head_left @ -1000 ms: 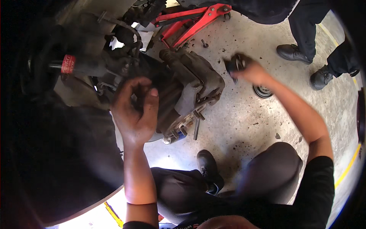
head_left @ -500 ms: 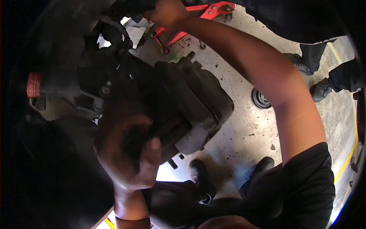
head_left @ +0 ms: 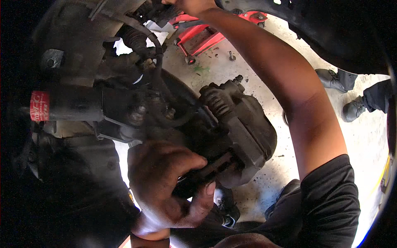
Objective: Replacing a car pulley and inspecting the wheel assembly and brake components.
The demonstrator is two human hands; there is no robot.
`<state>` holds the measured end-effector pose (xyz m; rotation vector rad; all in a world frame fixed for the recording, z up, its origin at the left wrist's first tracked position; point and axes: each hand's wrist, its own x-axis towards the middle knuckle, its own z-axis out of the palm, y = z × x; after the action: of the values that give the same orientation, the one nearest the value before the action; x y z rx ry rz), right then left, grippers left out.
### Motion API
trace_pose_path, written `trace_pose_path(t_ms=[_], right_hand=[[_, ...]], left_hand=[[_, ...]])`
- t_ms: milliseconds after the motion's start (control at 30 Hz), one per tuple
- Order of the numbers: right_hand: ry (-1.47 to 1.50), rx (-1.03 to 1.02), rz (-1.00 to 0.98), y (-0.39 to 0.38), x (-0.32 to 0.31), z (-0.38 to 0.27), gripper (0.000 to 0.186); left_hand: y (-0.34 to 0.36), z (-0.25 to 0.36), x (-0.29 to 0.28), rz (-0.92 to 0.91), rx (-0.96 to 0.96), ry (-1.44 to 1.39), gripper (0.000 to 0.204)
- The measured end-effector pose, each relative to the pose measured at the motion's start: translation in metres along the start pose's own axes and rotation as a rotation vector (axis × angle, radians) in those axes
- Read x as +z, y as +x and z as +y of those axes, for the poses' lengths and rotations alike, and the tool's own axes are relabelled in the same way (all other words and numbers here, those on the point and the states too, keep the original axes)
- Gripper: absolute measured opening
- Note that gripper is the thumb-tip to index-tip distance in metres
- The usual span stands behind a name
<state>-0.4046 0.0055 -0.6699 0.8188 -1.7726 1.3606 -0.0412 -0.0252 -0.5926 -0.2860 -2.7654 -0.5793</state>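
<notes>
A dark brake caliper assembly (head_left: 252, 132) sits in the middle of the view, on the wheel hub parts. My left hand (head_left: 165, 182) is curled round the dark metal at its near left side, thumb below and fingers above. At the top edge, my right hand (head_left: 194, 5) reaches to dark parts on the far side of the hub; its fingers are mostly cut off by the frame, so its grip is unclear. Left of the caliper runs a black strut (head_left: 76, 108) with a red label, bolted to the knuckle. A ribbed rubber boot (head_left: 134, 39) shows beyond it.
A red floor jack (head_left: 206, 39) stands on the floor at the back. The dark wheel arch (head_left: 335, 45) curves over the upper right. Another person's shoes (head_left: 353, 108) are at the right. A bolt-like piece (head_left: 232, 56) is on the floor near the jack.
The caliper, strut and both my hands now appear further right in the picture, and the caliper also lower. My left hand stays curled at the caliper's near side. The view is brighter and sharper.
</notes>
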Motion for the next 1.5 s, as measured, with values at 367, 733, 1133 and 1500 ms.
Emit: trace_pose_path(t_ms=[367,733,1133,1500], right_hand=[[0.034,0.150,-0.054,-0.005,0.020,0.011,0.082],[0.180,0.246,-0.181,-0.004,-0.005,0.005,0.065],[-0.091,0.137,-0.181,-0.021,0.026,0.038,0.064],[-0.158,0.425,-0.998,-0.220,-0.196,-0.029,0.040]], left_hand=[[-0.003,-0.001,-0.003,-0.017,-0.004,-0.005,0.051],[-0.001,-0.003,-0.003,-0.016,0.015,-0.047,0.028],[-0.009,-0.005,0.001,0.102,-0.070,-0.009,0.045],[-0.007,-0.001,0.000,0.174,-0.081,-0.033,0.059]])
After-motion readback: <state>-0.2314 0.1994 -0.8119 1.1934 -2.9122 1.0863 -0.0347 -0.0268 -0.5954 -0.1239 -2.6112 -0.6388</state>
